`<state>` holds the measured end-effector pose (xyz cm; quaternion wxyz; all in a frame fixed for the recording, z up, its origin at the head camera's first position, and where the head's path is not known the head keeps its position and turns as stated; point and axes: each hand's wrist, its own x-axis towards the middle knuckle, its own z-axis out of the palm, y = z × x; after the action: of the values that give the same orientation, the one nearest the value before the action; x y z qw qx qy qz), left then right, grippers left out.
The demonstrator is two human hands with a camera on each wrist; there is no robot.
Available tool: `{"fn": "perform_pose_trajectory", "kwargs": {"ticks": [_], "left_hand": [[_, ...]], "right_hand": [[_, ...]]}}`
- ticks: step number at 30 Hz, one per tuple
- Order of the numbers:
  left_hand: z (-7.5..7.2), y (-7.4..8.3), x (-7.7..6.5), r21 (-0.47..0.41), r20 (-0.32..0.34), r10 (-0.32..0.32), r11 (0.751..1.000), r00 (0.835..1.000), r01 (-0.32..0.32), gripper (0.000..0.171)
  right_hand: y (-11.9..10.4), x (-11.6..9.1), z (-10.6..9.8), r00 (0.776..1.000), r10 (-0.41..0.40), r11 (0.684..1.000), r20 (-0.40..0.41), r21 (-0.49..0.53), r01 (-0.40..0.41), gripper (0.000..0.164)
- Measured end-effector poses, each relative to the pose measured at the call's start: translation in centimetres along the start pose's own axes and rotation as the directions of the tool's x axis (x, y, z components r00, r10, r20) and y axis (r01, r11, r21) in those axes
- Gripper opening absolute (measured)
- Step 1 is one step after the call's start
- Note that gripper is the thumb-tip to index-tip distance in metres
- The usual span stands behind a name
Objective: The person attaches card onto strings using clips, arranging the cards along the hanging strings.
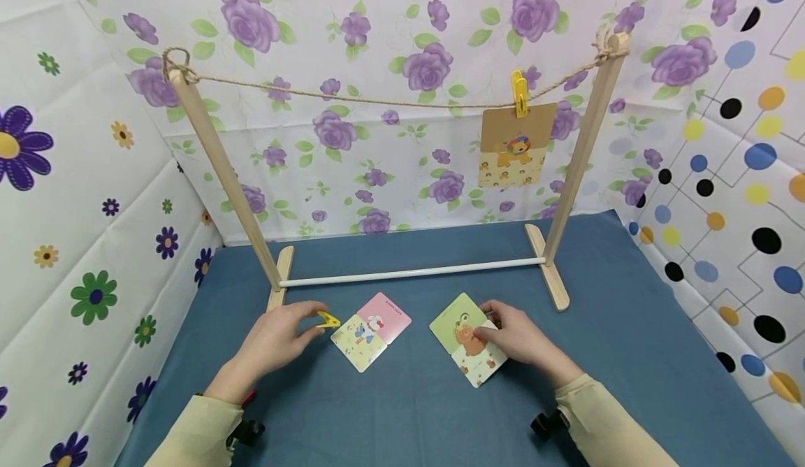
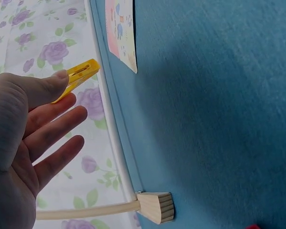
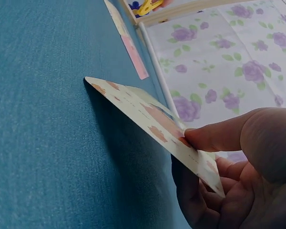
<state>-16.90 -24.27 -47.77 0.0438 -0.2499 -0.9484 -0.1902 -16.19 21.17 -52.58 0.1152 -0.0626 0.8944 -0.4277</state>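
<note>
My left hand (image 1: 279, 338) pinches a yellow clothespin (image 2: 81, 74) between thumb and forefinger, the other fingers spread apart. In the head view the clothespin's tip points at a pink and cream card (image 1: 371, 332) that lies on the blue cloth. My right hand (image 1: 518, 334) holds a green and cream card with a brown bear (image 1: 468, 339) by its right edge, thumb on top and fingers beneath. This card is tilted up off the cloth on the held side, as the right wrist view (image 3: 152, 124) shows.
A wooden stand (image 1: 581, 149) carries a twine line (image 1: 377, 103) between two posts. Near the right post a yellow clothespin (image 1: 519, 94) holds a brown lion card (image 1: 512, 149) on the twine. A white rod (image 1: 409, 272) joins the feet. Patterned cloth walls surround the blue cloth (image 1: 402, 418).
</note>
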Motion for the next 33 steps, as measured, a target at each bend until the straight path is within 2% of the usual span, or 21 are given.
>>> {"fn": "perform_pose_trajectory", "kwargs": {"ticks": [9,20,28,33], "left_hand": [[0.6,0.4,0.3,-0.046,-0.050,0.015,0.999,0.999,-0.018,0.038],[1.5,0.9,0.7,-0.113,-0.100,0.004,0.993,0.995,-0.015,0.037],[2.3,1.5,1.2,-0.199,-0.140,-0.005,0.980,0.990,-0.024,0.036],[2.9,1.8,1.4,-0.213,-0.161,0.005,0.976,0.987,-0.039,0.040]], "right_hand": [[-0.3,-0.2,-0.5,1.000,0.002,0.998,-0.011,0.065,-0.001,0.033],[-0.8,0.0,-0.5,0.999,0.019,0.988,-0.049,0.154,-0.011,0.046],[-1.2,-0.1,-0.5,0.998,0.040,0.958,-0.049,0.285,-0.024,0.042],[-1.3,0.0,-0.5,0.998,0.035,0.935,-0.049,0.355,-0.016,0.039]]}}
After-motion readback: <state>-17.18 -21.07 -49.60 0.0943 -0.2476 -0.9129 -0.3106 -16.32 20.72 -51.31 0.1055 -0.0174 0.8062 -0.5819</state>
